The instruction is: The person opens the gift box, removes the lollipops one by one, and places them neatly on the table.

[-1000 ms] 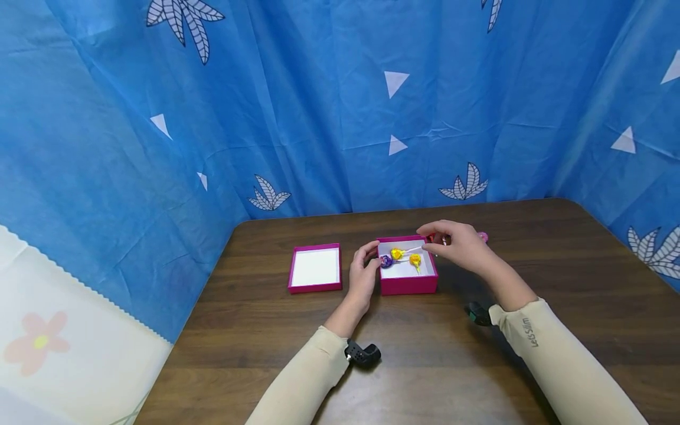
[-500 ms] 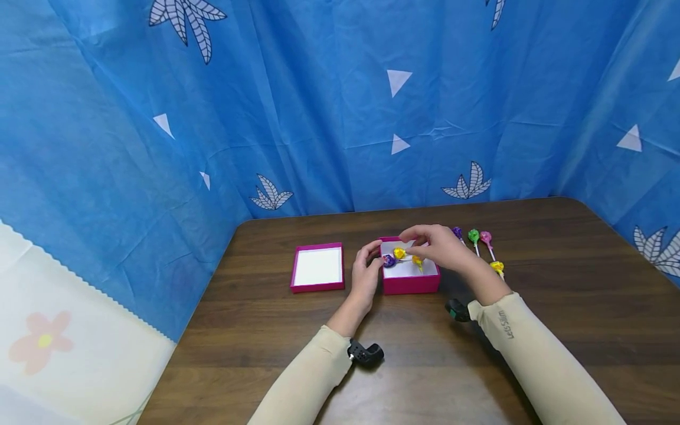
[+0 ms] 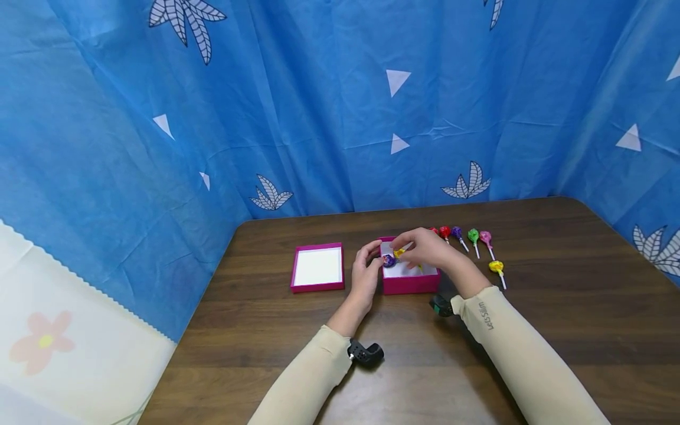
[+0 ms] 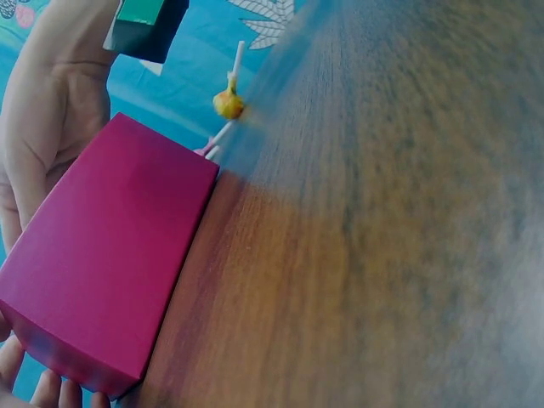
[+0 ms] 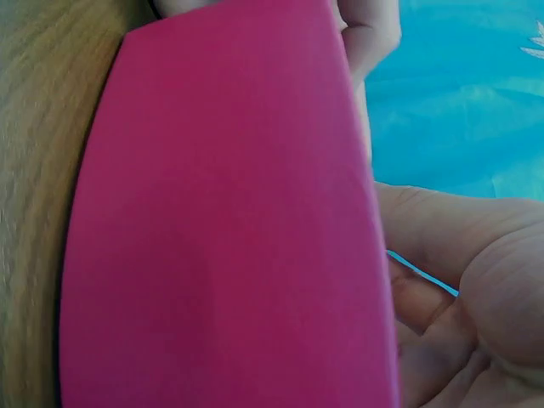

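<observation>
A magenta box [image 3: 410,285] with a white inside stands on the table, holding a purple lollipop [image 3: 389,261] and a yellow lollipop [image 3: 399,252]; a bit of another yellow one shows below the right hand. My left hand [image 3: 365,277] grips the box's left wall, thumb at the rim; its fingertips [image 4: 48,389] touch the outside. From the right, my right hand [image 3: 425,248] reaches into the box, thumb and forefinger around the yellow lollipop; I cannot tell if they pinch it. In the right wrist view the box wall hides the fingertips.
The white-lined lid [image 3: 317,267] lies left of the box. Right of the box are a red lollipop [image 3: 445,232], a purple one [image 3: 457,232], a green one [image 3: 474,235], a pink one [image 3: 486,237] and a yellow one [image 3: 496,267]. A blue curtain [image 3: 340,118] hangs behind the table [image 3: 276,330].
My right hand has moved left from the box's right edge to over the lollipops inside, uncovering the row on the table. My left hand stays at the box.
</observation>
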`<state>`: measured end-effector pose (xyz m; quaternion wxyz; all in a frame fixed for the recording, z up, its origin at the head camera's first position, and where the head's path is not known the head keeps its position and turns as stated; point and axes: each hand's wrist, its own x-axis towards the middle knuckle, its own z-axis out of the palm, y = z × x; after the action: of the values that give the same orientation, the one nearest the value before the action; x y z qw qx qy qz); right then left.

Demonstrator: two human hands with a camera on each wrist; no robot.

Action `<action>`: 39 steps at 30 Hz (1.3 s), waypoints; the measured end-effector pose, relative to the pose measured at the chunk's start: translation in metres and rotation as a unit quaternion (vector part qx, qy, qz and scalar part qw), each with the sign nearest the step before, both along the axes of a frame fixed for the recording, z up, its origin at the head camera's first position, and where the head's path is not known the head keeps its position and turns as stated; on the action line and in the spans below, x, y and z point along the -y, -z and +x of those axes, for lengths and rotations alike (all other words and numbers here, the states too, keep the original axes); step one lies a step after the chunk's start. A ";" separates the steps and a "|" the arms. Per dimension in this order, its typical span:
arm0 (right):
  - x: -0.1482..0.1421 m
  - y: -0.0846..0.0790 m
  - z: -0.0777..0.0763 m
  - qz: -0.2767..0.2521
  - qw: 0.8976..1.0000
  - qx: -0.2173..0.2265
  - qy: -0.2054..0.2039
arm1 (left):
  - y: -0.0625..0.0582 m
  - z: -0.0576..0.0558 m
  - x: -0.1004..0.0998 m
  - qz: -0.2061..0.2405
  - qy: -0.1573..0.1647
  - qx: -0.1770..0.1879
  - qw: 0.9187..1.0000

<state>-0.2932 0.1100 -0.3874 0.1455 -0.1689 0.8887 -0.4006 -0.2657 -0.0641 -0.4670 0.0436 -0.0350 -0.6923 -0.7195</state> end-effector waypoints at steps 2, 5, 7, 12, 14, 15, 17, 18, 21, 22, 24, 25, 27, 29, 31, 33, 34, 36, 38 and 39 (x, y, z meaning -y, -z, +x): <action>0.004 0.001 -0.001 0.001 1.000 0.009 0.004 | 0.000 0.000 0.000 0.000 -0.001 -0.003 1.000; 0.008 0.002 -0.003 0.001 1.000 0.026 0.008 | 0.000 0.000 0.000 0.000 -0.002 -0.008 1.000; 0.011 0.003 -0.004 -0.002 0.999 0.039 0.015 | -0.001 0.000 0.000 -0.001 0.000 -0.009 1.000; 0.016 0.004 -0.005 -0.002 0.998 0.053 0.015 | -0.001 0.002 0.001 0.001 0.003 -0.010 1.000; 0.018 0.005 -0.005 0.000 0.999 0.049 0.015 | -0.001 0.001 0.001 0.003 0.005 -0.011 1.000; 0.018 0.006 -0.005 0.001 0.999 0.047 0.017 | -0.002 0.001 0.001 0.004 0.007 -0.011 1.000; 0.020 0.008 -0.006 0.002 0.999 0.045 0.024 | -0.002 0.001 0.001 0.005 0.010 -0.010 1.000; 0.021 0.009 -0.006 0.005 0.999 0.042 0.025 | -0.003 0.001 0.001 0.005 0.012 -0.009 1.000; 0.024 0.015 -0.009 0.013 0.999 0.039 0.024 | -0.002 0.002 0.001 0.008 0.013 -0.007 1.000; 0.024 0.017 -0.009 0.016 0.999 0.038 0.024 | -0.002 0.002 0.001 0.007 0.012 -0.007 1.000; 0.025 0.021 -0.010 0.021 0.999 0.033 0.023 | -0.001 0.002 0.000 0.006 0.011 -0.006 1.000; 0.025 0.022 -0.011 0.021 0.999 0.032 0.023 | -0.001 0.002 -0.001 0.005 0.010 -0.007 1.000; 0.025 0.024 -0.011 0.024 0.999 0.029 0.025 | -0.001 0.001 -0.001 0.005 0.010 -0.008 1.000; 0.026 0.024 -0.012 0.021 0.999 0.028 0.024 | -0.002 0.001 -0.001 0.006 0.009 -0.007 1.000; 0.026 0.024 -0.013 0.020 0.999 0.028 0.022 | -0.002 0.001 0.000 0.007 0.009 -0.007 1.000; 0.027 0.023 -0.013 0.019 0.999 0.029 0.022 | -0.003 0.001 0.000 0.007 0.010 -0.006 1.000; 0.027 0.023 -0.013 0.017 0.999 0.030 0.021 | -0.003 0.001 0.000 0.006 0.010 -0.005 1.000; 0.027 0.024 -0.013 0.016 0.999 0.030 0.021 | -0.003 0.002 0.000 0.004 0.011 -0.006 1.000; 0.027 0.025 -0.013 0.014 0.999 0.031 0.020 | -0.003 0.002 0.000 0.002 0.009 -0.006 1.000; 0.027 0.025 -0.013 0.014 0.999 0.030 0.018 | -0.002 0.002 0.000 0.001 0.008 -0.005 1.000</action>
<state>-0.3062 0.0827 -0.4123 0.1671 -0.1386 0.8925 -0.3954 -0.2639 -0.0644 -0.4645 0.0413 -0.0444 -0.6910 -0.7203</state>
